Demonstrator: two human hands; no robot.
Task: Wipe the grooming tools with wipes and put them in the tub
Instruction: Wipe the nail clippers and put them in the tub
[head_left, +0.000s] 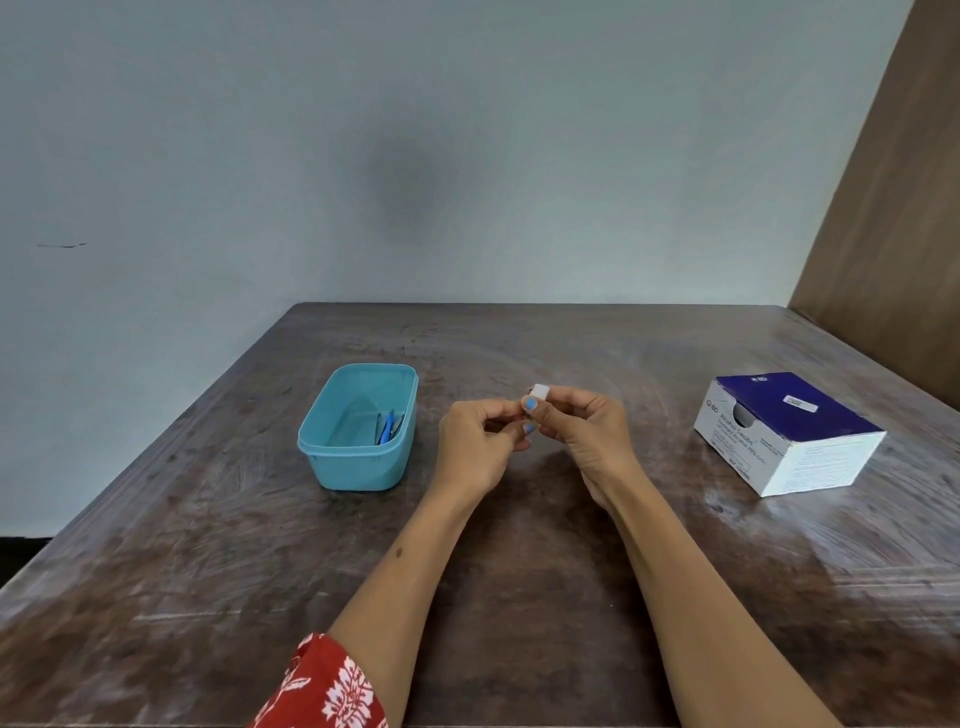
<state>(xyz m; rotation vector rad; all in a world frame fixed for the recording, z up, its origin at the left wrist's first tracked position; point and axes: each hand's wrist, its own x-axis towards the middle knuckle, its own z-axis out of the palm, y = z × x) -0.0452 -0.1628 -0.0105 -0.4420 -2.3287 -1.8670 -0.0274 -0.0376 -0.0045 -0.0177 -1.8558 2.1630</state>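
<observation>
while pinched by both hands, wipe (540, 391) btwn fingertips, right of tub (332, 467)

We have one view only, from a wide-angle camera worn on the person's head. It looks forward and down across a dark wooden table (519, 597) toward a pale wall (363, 156) behind it. Both forearms reach in from the bottom edge, so we sit close above the near side. The table's far edge lies around mid-frame, and straight lines bend toward the picture's borders.
</observation>
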